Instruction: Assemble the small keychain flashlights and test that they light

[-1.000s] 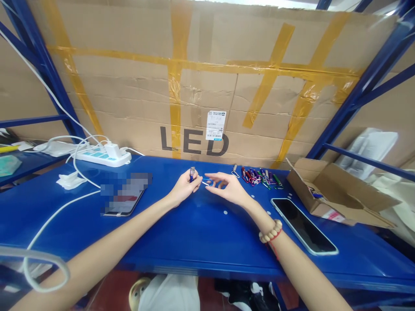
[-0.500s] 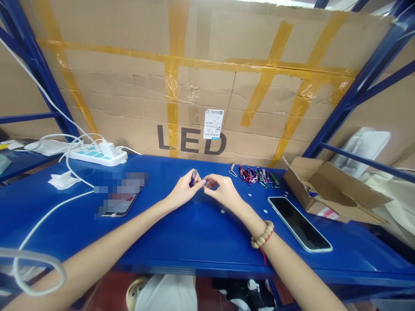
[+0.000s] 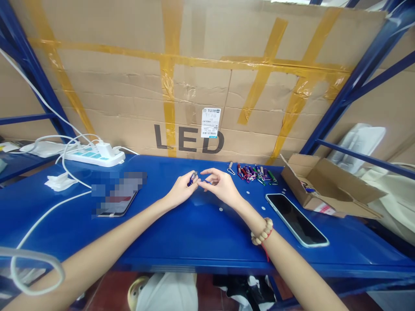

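My left hand (image 3: 180, 190) is closed round a small blue keychain flashlight (image 3: 191, 178) above the blue shelf top (image 3: 194, 233). My right hand (image 3: 220, 186) meets it from the right, fingers pinching a small clip at the flashlight's end; the clip is barely visible. A row of several coloured keychain flashlights (image 3: 254, 173) lies just beyond my right hand, near the cardboard wall.
A phone (image 3: 296, 219) lies face up at the right, beside an open cardboard box (image 3: 327, 188). A second phone (image 3: 118, 199) lies at the left. A white power strip (image 3: 95, 155) with cables sits at the back left. A large "LED" cardboard sheet (image 3: 201, 86) backs the shelf.
My right hand went from open fingers near the flashlight to pinching at its end. The flashlight tilted from upright toward the right hand.
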Demonstrator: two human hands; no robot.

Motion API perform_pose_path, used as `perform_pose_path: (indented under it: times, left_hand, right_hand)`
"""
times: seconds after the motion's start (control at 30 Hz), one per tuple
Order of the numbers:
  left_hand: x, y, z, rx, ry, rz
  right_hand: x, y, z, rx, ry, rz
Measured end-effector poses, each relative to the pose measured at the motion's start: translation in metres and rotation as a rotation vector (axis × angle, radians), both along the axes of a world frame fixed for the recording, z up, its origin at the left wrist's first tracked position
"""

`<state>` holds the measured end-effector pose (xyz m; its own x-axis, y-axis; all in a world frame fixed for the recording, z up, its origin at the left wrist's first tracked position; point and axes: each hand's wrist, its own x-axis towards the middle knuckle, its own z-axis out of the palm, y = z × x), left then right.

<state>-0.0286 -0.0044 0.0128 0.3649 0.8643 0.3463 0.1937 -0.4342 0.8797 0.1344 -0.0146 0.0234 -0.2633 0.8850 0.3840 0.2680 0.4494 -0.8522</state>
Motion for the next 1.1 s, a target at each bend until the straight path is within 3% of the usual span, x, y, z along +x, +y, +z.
perform_pose_path:
  times: [0.2, 0.4, 0.57, 0.87, 1.1]
  left_hand:
    - [-0.003, 0.001, 0.002, 0.135, 0.094, 0.061]
    - [-0.004, 0.001, 0.006, 0.263, 0.173, 0.149]
    - [-0.004, 0.001, 0.005, 0.249, 0.19, 0.144]
    - [-0.004, -0.002, 0.007, 0.228, 0.132, 0.107]
    - [-0.003, -0.006, 0.011, 0.254, 0.086, 0.1]
  right_hand:
    - [0.003, 0.0, -0.002, -0.002, -0.118, 0.052]
    - [0.007, -0.004, 0.002, 0.262, -0.539, 0.088]
    - [0.008, -0.004, 0.001, 0.358, -0.674, 0.043]
    - [0.006, -0.001, -0.008, 0.465, -0.562, 0.068]
    - [-0.001, -0.004, -0.011, 0.52, -0.417, -0.04]
